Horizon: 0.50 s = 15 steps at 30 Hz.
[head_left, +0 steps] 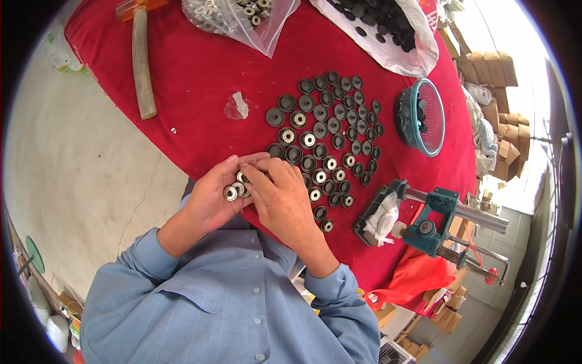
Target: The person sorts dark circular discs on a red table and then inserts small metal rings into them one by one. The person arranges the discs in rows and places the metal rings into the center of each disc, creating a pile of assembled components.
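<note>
My left hand [209, 197] is cupped palm up, holding several small ring-shaped metal bearings [230, 193]. Over that palm, my right hand [282, 200] has its fingers drawn together on a bearing [241, 177]; the fingers hide part of it. Just beyond my hands, many round black caps [321, 113] lie in loose rows on the red cloth. Most are hollow side up, and several of the nearer ones have a shiny bearing [308, 140] seated in the middle.
A wooden-handled hammer [143, 67] lies far left, beside a clear bag of bearings [233, 18]. A white sack of black discs [388, 30] is at the back. On the right are a teal basket [418, 145] and a green clamp-like press [433, 221]. Red cloth [200, 121] covers the table.
</note>
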### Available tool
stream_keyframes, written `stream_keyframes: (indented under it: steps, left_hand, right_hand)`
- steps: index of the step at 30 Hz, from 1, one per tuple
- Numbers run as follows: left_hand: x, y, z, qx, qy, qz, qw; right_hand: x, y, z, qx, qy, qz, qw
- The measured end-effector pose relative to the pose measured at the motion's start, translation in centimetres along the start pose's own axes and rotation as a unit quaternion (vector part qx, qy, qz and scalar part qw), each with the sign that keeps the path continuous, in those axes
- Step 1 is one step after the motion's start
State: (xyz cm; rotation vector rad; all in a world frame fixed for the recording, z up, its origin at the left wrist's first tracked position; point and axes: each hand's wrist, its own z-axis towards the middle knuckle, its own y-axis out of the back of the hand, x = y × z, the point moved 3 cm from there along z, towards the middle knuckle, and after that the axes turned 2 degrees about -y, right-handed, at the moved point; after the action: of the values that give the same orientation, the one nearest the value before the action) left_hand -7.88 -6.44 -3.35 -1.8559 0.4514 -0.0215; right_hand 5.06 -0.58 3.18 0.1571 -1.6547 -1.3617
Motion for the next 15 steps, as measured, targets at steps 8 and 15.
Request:
stream_keyframes:
  steps: [8,15]
  left_hand:
    - [0.1,0.4,-0.1,-0.001,0.022,-0.007,1.0]
    - [-0.5,-0.3,0.1,0.027,0.036,0.047,0.998]
  right_hand:
    - [-1.1,0.9,1.9,-0.037,-0.027,0.078,0.996]
    - [-4.3,2.1,5.9,-0.193,-0.043,-0.07,0.978]
